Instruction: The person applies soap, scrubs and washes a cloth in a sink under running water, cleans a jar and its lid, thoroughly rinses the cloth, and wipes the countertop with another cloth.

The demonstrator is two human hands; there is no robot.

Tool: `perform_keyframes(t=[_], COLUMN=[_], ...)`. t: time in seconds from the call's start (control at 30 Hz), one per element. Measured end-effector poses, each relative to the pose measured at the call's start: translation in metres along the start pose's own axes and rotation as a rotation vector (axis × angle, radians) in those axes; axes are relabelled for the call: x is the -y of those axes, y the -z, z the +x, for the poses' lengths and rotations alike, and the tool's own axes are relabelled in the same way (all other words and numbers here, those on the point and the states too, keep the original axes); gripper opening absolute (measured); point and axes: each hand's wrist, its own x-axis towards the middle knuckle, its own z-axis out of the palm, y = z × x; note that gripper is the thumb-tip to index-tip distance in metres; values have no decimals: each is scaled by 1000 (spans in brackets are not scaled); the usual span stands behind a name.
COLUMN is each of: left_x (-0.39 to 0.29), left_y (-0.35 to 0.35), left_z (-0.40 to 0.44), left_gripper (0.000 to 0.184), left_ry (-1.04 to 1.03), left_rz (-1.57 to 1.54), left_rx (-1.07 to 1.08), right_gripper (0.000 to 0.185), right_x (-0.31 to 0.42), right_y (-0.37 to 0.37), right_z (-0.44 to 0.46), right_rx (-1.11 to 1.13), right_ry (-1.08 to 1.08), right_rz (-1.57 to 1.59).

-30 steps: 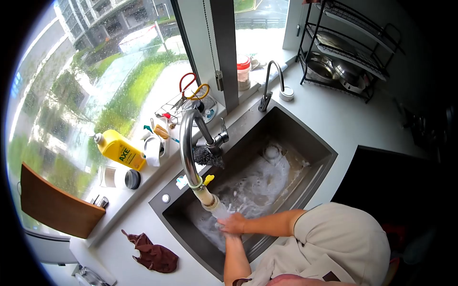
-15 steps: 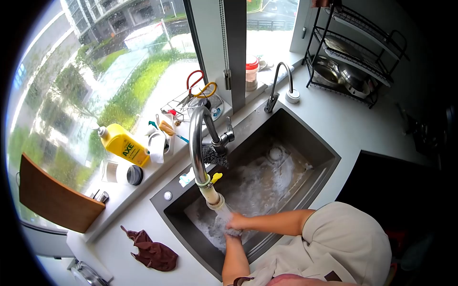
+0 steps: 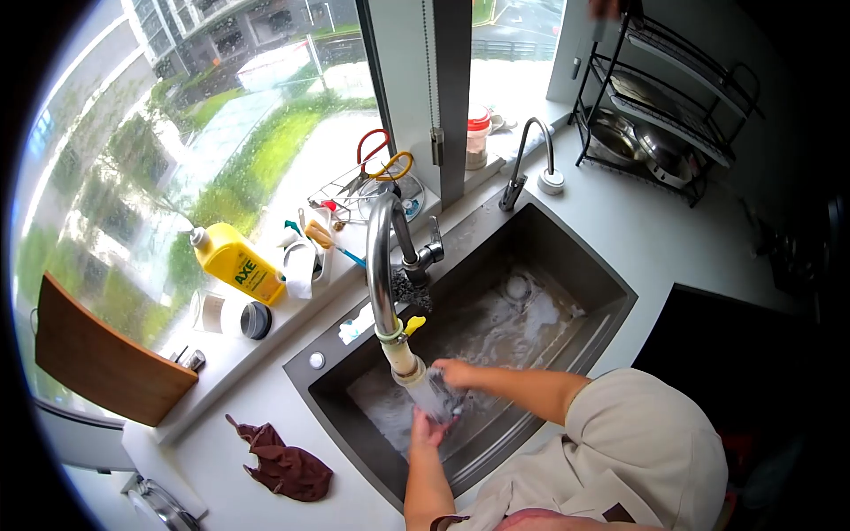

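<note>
Under the steel faucet (image 3: 382, 265), water pours from its pale nozzle (image 3: 405, 363) into the dark grey sink (image 3: 575, 257). My right hand (image 3: 455, 373) is beside the stream, its fingers curled inward at the water. Something greyish and wet shows by those fingers; splash blurs it and I cannot tell its kind. Lower down, my left hand (image 3: 428, 431) is turned up below the stream with thumb and fingers apart. White foam and shallow water cover parts of the sink floor around both hands.
A dark red cloth (image 3: 288, 465) lies on the counter left of the sink. On the sill stand a yellow detergent bottle (image 3: 237, 264), scissors (image 3: 382, 157) and a jar (image 3: 478, 137). A small tap (image 3: 531, 159) and a dish rack (image 3: 660, 115) are at the back right.
My hands were together under the stream; now they are apart, the right one higher up and to the right, the left turned palm up. The view has shifted slightly.
</note>
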Motion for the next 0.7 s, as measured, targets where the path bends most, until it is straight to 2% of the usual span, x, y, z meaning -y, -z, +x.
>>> perform_keyframes(t=[0.03,0.07,0.13,0.17,0.2,0.33,0.4,0.43,0.5,0.53,0.6,0.63,0.67,0.7], left_x=[-1,5,30,57,62,46,35,29,13,15,20,22,26,26], left_y=[-4,-1,23,56,51,2,-19,-29,-48,-42,-24,-17,-12,-12], left_z=[-2,5,39,61,59,33,25,20,7,14,21,21,24,23], left_gripper=[41,41,39,39,38,38,37,37,35,37,40,42,44,45], left_ry=[55,54,67,-2,-24,5,26,34,37,40,53,50,51,46], left_rz=[-167,-179,-423,-626,-603,-495,-492,-499,-520,-505,-475,-462,-453,-444], left_rx=[25,25,3,182,186,100,85,83,60,57,56,63,66,69], right_gripper=[29,30,27,31,35,41,34,34,36,36,40,40,41,42], right_x=[6,11,4,13,31,43,40,31,14,19,32,31,29,27], right_y=[-12,-24,-58,-69,-73,-67,-48,-46,-49,-53,-67,-76,-85,-85], right_z=[-11,-19,-30,-55,-81,-85,-52,-39,-16,-22,-54,-62,-71,-68], right_rx=[45,89,240,137,32,51,35,35,-291,-292,-99,-102,-285,-365], right_ry=[-7,-15,88,109,132,189,-16,-17,-147,-145,203,202,357,434], right_rz=[-12,-27,-201,-311,-422,-489,-550,-550,-161,-158,233,231,-194,-406])
